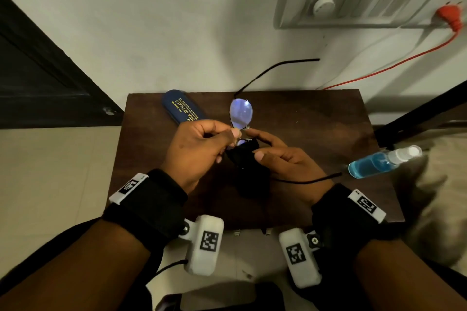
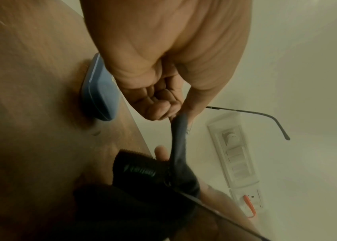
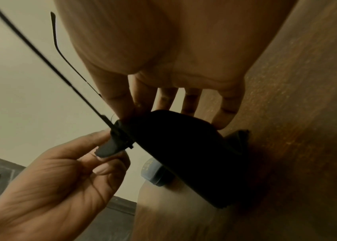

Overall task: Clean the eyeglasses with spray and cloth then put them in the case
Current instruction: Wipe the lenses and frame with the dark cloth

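The eyeglasses, thin black frame with a bluish-glinting lens, are held above the brown table. My left hand pinches them near the bridge, at the edge of the far lens. The near lens is wrapped in the black cloth, which my right hand pinches between thumb and fingers. In the right wrist view the cloth hides that lens. One temple points toward the wall, the other toward my right wrist. The blue case lies shut at the table's back left. The spray bottle of blue liquid lies at the right edge.
A switchboard with a red plug and a red cable is on the wall behind. A dark door stands at the left. Beige fabric lies to the right of the table.
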